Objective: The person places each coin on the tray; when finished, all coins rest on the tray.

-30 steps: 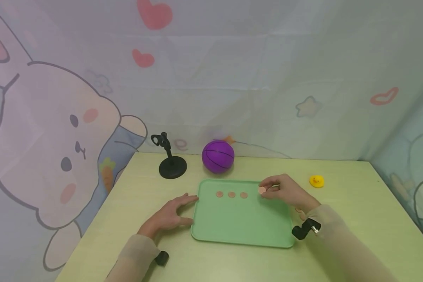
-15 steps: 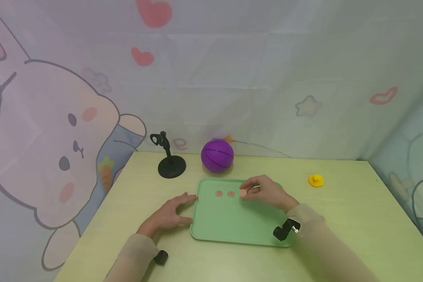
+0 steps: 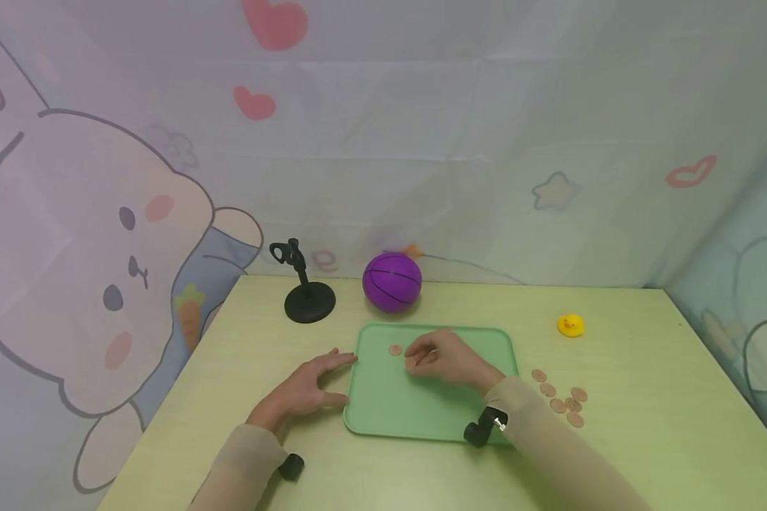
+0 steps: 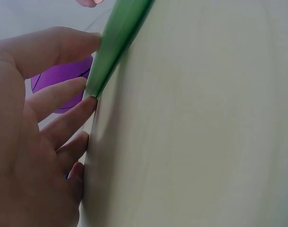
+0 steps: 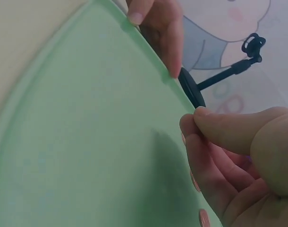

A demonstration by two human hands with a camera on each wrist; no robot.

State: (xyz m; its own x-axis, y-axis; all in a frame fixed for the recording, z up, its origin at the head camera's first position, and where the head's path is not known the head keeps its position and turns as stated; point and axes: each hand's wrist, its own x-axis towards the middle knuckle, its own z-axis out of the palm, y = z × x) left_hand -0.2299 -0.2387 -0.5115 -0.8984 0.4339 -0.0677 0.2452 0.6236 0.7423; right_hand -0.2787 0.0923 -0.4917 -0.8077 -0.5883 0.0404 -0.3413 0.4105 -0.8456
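Observation:
A green tray (image 3: 415,411) lies on the table. My left hand (image 3: 303,387) rests at its left edge, thumb and fingertips touching the rim; in the left wrist view the fingers (image 4: 63,97) are extended against the tray's side. Over the tray's upper part, my right hand (image 3: 450,360) pinches a small copper coin (image 3: 411,363) between thumb and index finger. The right wrist view shows those fingertips together, the coin hidden there. One copper coin (image 3: 395,350) lies left of the right hand, whose fingers cover its neighbours in the head view. Coins (image 5: 204,217) show beneath the hand in the right wrist view.
Several loose copper coins (image 3: 558,405) lie right of the tray, near the right forearm. A yellow rubber duck (image 3: 571,326) sits at the back right. Behind the tray are a purple ball (image 3: 392,282) and a black stand (image 3: 309,302). A patterned cloth hangs behind the table.
My right hand has moved left across the tray with the coin, from right of the coin row to beside the leftmost coin, uncovering the loose coins on the right. The left hand has stayed put.

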